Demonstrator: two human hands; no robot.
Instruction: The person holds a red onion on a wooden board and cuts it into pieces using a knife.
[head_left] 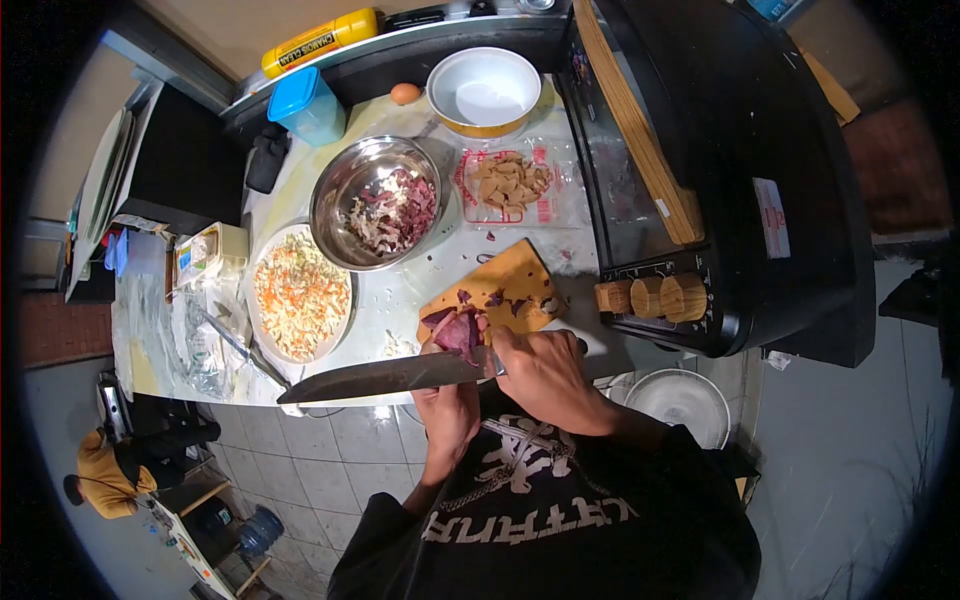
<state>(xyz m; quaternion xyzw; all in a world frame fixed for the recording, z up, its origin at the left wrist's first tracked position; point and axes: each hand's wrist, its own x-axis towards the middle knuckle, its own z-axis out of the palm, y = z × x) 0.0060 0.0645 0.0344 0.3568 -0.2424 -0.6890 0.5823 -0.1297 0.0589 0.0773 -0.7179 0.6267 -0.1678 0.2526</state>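
Orange cutting board (pixel 520 262): the landmark in the head view, with purple scraps lying on it.
Right hand (pixel 545 372): at the board's near edge, fingers wrapped round the handle of the knife (pixel 390 376).
Left hand (pixel 447 408): nearer the wearer than the board, seemingly pinching the purple vegetable piece (pixel 458 332); the blade hides part of this grip.
Purple piece: over the board's near left part; whether it touches the wood, I cannot tell.
Knife: in front of the board, its long axis running left to right, tip pointing left and slightly toward the wearer, handle end right.
Cutting: apparently the step in hand, trimming or slicing the held piece; the next move calls for a steady pinch and fingers clear of the edge.
Steel bowl (pixel 330 215): beyond and left of the board, holding chopped purple and pale pieces.
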